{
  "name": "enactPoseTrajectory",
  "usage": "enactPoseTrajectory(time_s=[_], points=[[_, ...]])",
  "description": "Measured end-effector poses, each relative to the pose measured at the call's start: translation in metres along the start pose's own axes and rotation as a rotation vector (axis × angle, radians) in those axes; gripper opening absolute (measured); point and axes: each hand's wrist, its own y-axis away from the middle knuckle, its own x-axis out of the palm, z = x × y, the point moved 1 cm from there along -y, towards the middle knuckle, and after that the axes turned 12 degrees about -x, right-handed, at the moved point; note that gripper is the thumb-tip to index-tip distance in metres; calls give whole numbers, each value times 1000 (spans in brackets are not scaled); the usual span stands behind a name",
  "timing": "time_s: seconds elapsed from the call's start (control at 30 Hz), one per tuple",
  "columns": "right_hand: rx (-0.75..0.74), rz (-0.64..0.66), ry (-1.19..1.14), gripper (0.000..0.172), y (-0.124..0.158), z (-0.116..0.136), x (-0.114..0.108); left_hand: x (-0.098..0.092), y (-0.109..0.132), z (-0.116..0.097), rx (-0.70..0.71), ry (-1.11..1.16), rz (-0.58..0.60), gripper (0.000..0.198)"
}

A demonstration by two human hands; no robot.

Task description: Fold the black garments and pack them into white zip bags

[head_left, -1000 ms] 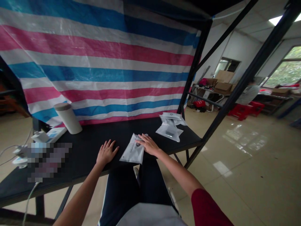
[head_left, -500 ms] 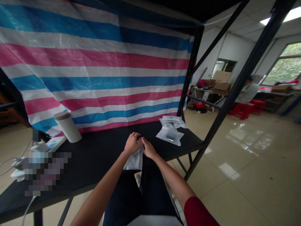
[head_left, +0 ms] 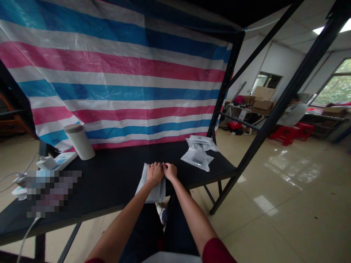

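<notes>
Dark trousers [head_left: 175, 226] and a red sleeve [head_left: 216, 252] at the bottom of the view, just short of the near edge of the black table [head_left: 109, 186]. White plastic pouch [head_left: 150, 190] lying flat at the middle of the table's near edge, its lower end reaching that edge.

Left hand [head_left: 155, 174]: closed, fingers bent over the pouch's upper end, gripping it. Right hand [head_left: 170, 171]: closed as well, fingertips pinching the pouch's upper corner, just beside the left hand. Both hands on the same pouch, with no other item held.

Two more plastic pouches [head_left: 196, 159] on the table's right end, well apart from the hands, one partly overlapping the other. White tumbler with grey lid [head_left: 78, 143], upright at the table's far left corner. White device [head_left: 56, 161] just beside the tumbler, on the table's left end. Blurred patch [head_left: 53, 190] on the table's left end, contents impossible to make out.

Striped tarp [head_left: 117, 84] hanging behind the table. Black metal frame [head_left: 227, 84] at the table's right end. Beyond the table, to the right, cardboard boxes [head_left: 261, 102], red stools [head_left: 290, 133] and a person in a pale top [head_left: 293, 113].
</notes>
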Motion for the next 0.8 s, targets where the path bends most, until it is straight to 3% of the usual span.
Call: enactPoseTrajectory(time_s=[0.3,0.53,0.8], points=[[32,44,-70,29,10,13,0,-23,-25,18,-198,91,226,25],[54,59,-153,30,24,24,-3,-30,-44,13,-289,149,183,25],[-41,29,-325,35,88,46,-17,-28,-86,38,-394,194,161,28]])
